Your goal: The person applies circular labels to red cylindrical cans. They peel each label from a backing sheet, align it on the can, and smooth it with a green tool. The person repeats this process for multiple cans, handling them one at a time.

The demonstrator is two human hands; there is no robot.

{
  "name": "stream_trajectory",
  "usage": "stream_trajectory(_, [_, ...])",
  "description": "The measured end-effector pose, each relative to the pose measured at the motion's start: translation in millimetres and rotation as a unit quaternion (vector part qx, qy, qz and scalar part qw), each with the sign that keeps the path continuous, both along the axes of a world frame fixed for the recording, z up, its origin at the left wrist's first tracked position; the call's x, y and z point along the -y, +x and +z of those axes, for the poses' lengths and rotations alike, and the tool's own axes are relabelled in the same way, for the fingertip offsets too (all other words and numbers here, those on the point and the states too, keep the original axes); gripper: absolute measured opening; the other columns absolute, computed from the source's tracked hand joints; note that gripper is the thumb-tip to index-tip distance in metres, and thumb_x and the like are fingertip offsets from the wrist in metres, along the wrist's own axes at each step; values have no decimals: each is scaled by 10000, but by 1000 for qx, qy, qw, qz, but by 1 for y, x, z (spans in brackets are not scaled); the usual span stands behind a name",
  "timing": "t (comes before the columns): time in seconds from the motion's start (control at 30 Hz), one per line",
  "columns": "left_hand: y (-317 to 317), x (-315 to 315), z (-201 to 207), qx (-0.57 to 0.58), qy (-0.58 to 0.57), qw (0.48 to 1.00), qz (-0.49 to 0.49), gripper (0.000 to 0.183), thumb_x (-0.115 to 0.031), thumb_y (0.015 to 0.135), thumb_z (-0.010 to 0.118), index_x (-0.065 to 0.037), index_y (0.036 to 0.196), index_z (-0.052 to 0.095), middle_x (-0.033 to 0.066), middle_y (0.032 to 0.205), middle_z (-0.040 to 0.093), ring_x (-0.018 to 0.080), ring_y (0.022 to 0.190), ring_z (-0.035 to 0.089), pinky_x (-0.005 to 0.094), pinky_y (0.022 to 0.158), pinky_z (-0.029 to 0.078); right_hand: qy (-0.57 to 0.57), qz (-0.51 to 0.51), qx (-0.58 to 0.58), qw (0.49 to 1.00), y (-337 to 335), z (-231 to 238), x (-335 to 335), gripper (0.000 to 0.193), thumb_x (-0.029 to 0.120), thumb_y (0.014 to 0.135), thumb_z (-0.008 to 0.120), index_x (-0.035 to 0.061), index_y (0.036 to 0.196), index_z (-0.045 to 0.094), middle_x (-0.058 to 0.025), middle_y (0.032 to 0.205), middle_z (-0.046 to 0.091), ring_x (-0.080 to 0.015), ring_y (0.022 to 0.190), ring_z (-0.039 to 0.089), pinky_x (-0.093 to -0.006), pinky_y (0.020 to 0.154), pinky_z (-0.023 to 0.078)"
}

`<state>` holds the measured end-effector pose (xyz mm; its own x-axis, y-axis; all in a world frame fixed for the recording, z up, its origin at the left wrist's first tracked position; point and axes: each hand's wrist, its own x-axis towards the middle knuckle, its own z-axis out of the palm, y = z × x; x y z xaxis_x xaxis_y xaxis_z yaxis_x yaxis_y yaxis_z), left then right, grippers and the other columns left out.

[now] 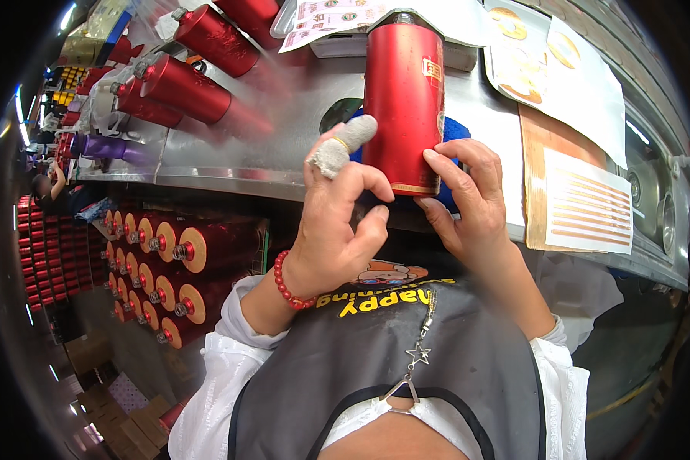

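A glossy red bottle [402, 107] with a gold band round its base lies on the bench, its base toward me and its neck pointing away. Under it shows a blue support [457, 132]. My right hand [471, 203] grips the base end on the right, forefinger on the side and thumb at the bottom edge. On the left, my left hand [333, 222] has a finger in a pale finger cot [341, 147] up against the bottle's side. Its thumb and another finger are bent near the base, with a small gap between their tips. A gold emblem [433, 69] marks the bottle.
More red bottles [188, 88] lie at the bench's far left, near a purple bottle [103, 147]. Printed sheets [556, 57] and a board [537, 184] with a gold-striped sheet [590, 203] lie right. Stacked red bottles with gold ends [184, 249] stand below left.
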<state>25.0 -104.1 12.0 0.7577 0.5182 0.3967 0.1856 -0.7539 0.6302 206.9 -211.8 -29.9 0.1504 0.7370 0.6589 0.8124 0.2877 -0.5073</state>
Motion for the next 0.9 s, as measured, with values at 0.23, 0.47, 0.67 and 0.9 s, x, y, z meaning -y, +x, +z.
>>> stream_trajectory(0.23, [6, 0, -5, -12, 34, 999, 30, 223, -104, 760, 717, -46, 925, 578, 143, 993, 584, 448, 1285, 377, 536, 1122, 229, 2, 5, -11, 1000, 1, -2, 0, 632, -6, 651, 792, 39, 1250, 599, -140, 1200, 552, -350, 1101, 548, -447, 929, 456])
stream_trajectory(0.47, [11, -4, -3, -7, 38, 999, 38, 119, -100, 813, 691, -42, 827, 588, 215, 1107, 575, 435, 1286, 377, 524, 1092, 262, -16, 14, -25, 999, 2, -3, 4, 630, -36, 674, 790, 23, 1273, 606, -160, 1242, 545, -346, 1163, 519, -441, 974, 455])
stream_trajectory(0.67, [12, -5, -4, 22, -14, 999, 40, 108, -100, 805, 676, -40, 787, 588, 320, 1268, 543, 421, 1251, 411, 502, 1084, 276, -13, 17, -19, 1000, 3, -4, 7, 617, -40, 690, 785, 19, 1275, 599, -161, 1238, 544, -346, 1152, 524, -439, 964, 460])
stream_trajectory(0.9, [13, -9, -6, 16, 0, 999, 45, 105, -89, 760, 681, -47, 760, 585, 316, 1266, 549, 412, 1244, 433, 490, 1074, 288, 25, 30, 12, 999, 4, -9, 14, 513, -33, 696, 770, 91, 1187, 687, -135, 1207, 548, -330, 1112, 540, -429, 932, 473])
